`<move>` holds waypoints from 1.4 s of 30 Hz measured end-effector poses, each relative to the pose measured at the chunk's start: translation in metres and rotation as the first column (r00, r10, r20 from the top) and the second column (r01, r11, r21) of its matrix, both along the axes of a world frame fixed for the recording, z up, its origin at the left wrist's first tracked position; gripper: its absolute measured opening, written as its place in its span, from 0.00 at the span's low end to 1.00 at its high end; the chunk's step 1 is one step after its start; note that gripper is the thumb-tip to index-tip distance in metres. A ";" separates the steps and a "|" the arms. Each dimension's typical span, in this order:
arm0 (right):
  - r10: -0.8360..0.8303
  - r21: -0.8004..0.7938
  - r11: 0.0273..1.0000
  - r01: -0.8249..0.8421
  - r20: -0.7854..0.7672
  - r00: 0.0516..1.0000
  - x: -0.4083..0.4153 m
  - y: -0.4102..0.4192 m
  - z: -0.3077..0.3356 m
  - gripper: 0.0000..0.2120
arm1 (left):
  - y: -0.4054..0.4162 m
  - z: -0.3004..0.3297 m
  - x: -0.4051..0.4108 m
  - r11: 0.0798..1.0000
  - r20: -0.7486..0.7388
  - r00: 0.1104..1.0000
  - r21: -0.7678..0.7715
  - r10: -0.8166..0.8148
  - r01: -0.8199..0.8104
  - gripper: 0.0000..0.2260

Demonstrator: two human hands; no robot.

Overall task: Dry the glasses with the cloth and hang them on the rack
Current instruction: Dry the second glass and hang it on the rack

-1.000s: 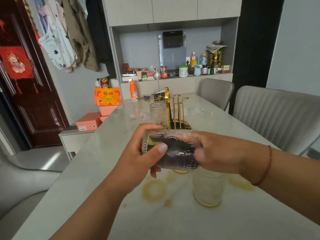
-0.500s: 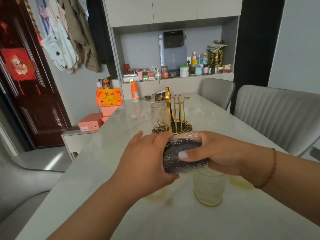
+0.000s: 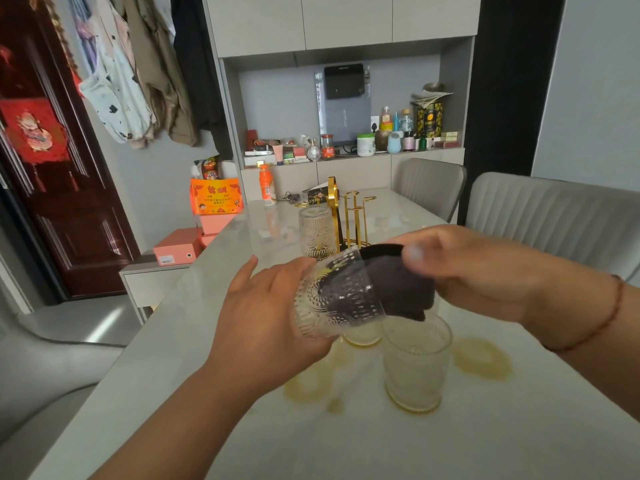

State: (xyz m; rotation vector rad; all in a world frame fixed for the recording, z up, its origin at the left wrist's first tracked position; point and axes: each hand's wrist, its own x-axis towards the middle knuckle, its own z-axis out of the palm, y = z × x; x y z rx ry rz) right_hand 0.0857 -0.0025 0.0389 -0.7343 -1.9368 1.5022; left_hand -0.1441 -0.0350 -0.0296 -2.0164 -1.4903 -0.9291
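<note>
My left hand (image 3: pixel 266 313) holds a clear patterned glass (image 3: pixel 337 296) on its side above the table, mouth toward the right. A dark cloth (image 3: pixel 401 289) is stuffed into that glass, and my right hand (image 3: pixel 474 271) grips the cloth's outer end. Below them an upturned glass (image 3: pixel 415 365) stands on the table, with another glass (image 3: pixel 363 336) partly hidden behind it. A gold rack (image 3: pixel 353 216) stands farther back, with one glass (image 3: pixel 317 233) hung upside down on its left side.
The pale marble table (image 3: pixel 242 427) carries yellowish ring marks near the glasses. An orange bottle (image 3: pixel 266 185), keys and a small box lie at its far end. Grey chairs (image 3: pixel 554 209) stand along the right side. Orange boxes (image 3: pixel 180 249) sit on a low cabinet at left.
The glass has tilted so its mouth faces right, and the cloth now sticks further out. My left hand shifted toward the glass's base; my right hand rose with the cloth.
</note>
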 end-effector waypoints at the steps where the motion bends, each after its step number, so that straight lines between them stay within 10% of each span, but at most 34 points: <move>1: -0.043 -0.017 0.999 0.043 -0.033 0.999 0.001 -0.001 0.003 0.22 | 0.000 -0.001 -0.001 1.000 0.021 1.000 0.017 -0.006 0.006 0.36; 6: -0.391 0.228 0.893 0.388 -0.034 0.920 -0.004 0.007 -0.005 0.25 | -0.003 -0.002 0.006 0.997 0.124 0.992 0.083 0.003 -0.013 0.36; 13: -0.390 0.438 0.828 0.349 0.003 0.921 -0.045 -0.013 -0.010 0.29 | -0.001 -0.001 0.014 0.987 0.107 0.982 0.012 0.157 -0.159 0.34; 17: -0.463 0.670 0.613 0.419 -0.125 0.878 -0.057 -0.005 -0.022 0.28 | -0.012 0.013 0.027 0.983 0.387 0.917 -0.180 0.100 -0.031 0.30; 21: -0.402 0.645 0.585 0.491 -0.295 0.867 -0.052 0.003 -0.033 0.21 | -0.013 0.018 0.029 0.846 0.807 0.589 -0.287 -0.039 0.449 0.22; 25: -0.300 0.645 0.625 0.439 -0.321 0.899 -0.046 0.003 -0.028 0.18 | -0.009 0.009 0.023 0.397 0.998 0.058 -0.064 0.026 0.916 0.25; 27: -0.304 0.646 0.632 0.427 -0.300 0.904 -0.046 0.004 -0.020 0.19 | -0.007 0.003 0.024 0.269 0.987 -0.072 0.031 0.145 0.963 0.28; 30: -0.368 0.658 0.613 0.437 -0.252 0.895 -0.046 0.011 -0.007 0.22 | 0.000 0.003 0.024 0.252 0.985 0.011 -0.056 0.175 0.966 0.31; 34: -0.511 0.700 0.534 0.475 -0.181 0.841 -0.052 0.015 0.007 0.23 | 0.006 0.017 0.028 0.575 0.920 0.389 -0.288 -0.056 0.765 0.40; 37: -0.547 0.736 0.500 0.456 -0.139 0.826 -0.062 0.010 0.010 0.22 | 0.003 0.024 0.038 0.719 0.849 0.503 -0.249 -0.161 0.650 0.20; 39: -0.506 0.714 0.538 0.449 -0.152 0.849 -0.063 0.008 0.012 0.23 | 0.002 0.022 0.037 0.690 0.906 0.396 -0.191 -0.149 0.698 0.19; 42: -0.330 0.530 0.736 0.421 -0.262 0.907 -0.058 0.012 0.010 0.23 | 0.002 0.013 0.033 0.414 0.998 -0.024 0.045 -0.057 0.909 0.24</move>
